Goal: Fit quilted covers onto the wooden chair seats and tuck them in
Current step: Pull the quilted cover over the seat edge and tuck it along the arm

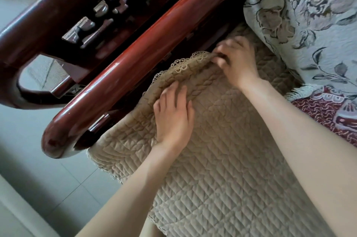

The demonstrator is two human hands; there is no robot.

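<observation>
Both hands on quilted cover [222, 169], at armrest side.
L to R: tiled floor [23, 121]; red wooden armrest [135, 59] crowded cover's lace edge [185, 65]; left hand [173, 121] lay flat, fingers straight, on the spread cover; right hand [235, 63] pinched bunched edge; floral cushion [309, 24] behind.

1 head view, tilted, looking steeply down, close over chair seat [222, 169]

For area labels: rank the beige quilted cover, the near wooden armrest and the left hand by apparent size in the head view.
1. quilted cover
2. wooden armrest
3. left hand, clearly the smallest
</observation>
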